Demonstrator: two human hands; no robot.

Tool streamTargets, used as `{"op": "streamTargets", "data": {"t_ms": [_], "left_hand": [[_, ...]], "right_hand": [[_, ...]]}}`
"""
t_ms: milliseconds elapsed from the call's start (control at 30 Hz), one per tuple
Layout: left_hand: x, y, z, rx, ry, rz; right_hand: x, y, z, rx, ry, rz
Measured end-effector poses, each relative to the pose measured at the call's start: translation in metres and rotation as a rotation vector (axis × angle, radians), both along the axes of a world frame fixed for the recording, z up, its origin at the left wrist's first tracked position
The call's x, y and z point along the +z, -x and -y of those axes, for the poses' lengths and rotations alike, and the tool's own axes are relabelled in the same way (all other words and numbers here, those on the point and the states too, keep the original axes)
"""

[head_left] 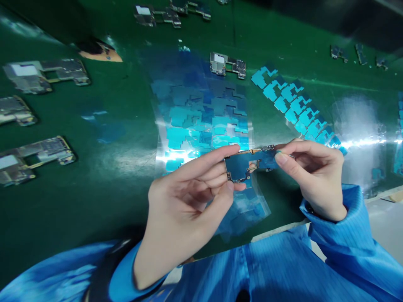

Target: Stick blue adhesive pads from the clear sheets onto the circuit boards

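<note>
A small circuit board point(238, 167) with a blue face is held up between my two hands, above the sheet of blue film pieces point(185, 117). My left hand point(192, 201) grips the board's left end, with the index finger along its top edge and the thumb at its lower edge. At the other end, the thumb and index finger of my right hand point(311, 172) pinch the blue surface at the board's right side. Whether that blue layer is fully flat there is hidden by the fingertips.
Several circuit boards lie on the green mat point(116, 188) at the left and top, and one board point(227, 65) sits behind the sheet. A slanted strip of blue film pieces point(296, 102) lies at the right. The table edge point(280, 228) runs near my body.
</note>
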State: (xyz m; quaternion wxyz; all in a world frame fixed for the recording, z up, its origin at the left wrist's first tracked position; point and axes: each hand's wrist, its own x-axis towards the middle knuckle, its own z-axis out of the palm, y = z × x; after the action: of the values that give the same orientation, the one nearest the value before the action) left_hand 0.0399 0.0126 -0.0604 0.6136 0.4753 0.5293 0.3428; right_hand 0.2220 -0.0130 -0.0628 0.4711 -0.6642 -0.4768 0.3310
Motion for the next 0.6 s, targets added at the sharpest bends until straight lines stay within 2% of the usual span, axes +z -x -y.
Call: {"op": "streamTargets", "data": {"t_ms": [333, 600], "left_hand": [[-0.0011, -0.0018, 0.0014, 0.041, 0.008, 0.039], [-0.0024, -0.0002, 0.0018, 0.016, -0.012, 0.003]], "right_hand": [[-0.0001, -0.0009, -0.0012, 0.014, -0.010, -0.034], [-0.0006, 0.0001, -0.0008, 0.007, 0.001, -0.029]]}}
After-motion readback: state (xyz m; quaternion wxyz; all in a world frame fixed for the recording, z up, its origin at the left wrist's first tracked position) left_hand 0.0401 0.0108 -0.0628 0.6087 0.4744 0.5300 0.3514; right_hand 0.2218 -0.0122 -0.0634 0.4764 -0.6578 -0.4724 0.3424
